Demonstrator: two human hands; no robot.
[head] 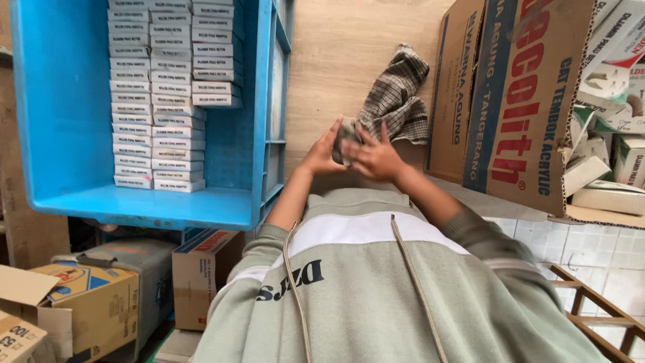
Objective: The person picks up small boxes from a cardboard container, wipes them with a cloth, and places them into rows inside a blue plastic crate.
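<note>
At the bottom of the frame, nearest the camera, a person's pale green hooded top (376,296) with a white chest band and dangling drawstrings fills the view, both sleeves pushed up as the forearms reach toward the centre. There the two hands meet over a wooden tabletop (336,54): the left hand (321,156) cups one side of a small grey box (346,138), its fingers pressed together along the box's edge, while the right hand (376,158) lies against the other side with fingers spread and slightly blurred. The box sits between the palms at mid-frame, just below a crumpled checked cloth (396,97) that rests on the wood and touches the box's upper edge. In the lower left, several brown cardboard cartons (87,302) stand under the table level, one with a blue-and-yellow printed face. In the lower right, a wooden frame (598,309) crosses a white tiled floor (591,252). Further off, a blue plastic crate (60,107) occupies the upper left, holding three neat columns of small white boxes (158,101) stacked flat along its right side. At the upper right, a large open cardboard carton (524,101) with red lettering leans beside the cloth, and loose white-and-green packets (605,154) are piled inside it at the frame's right edge.
</note>
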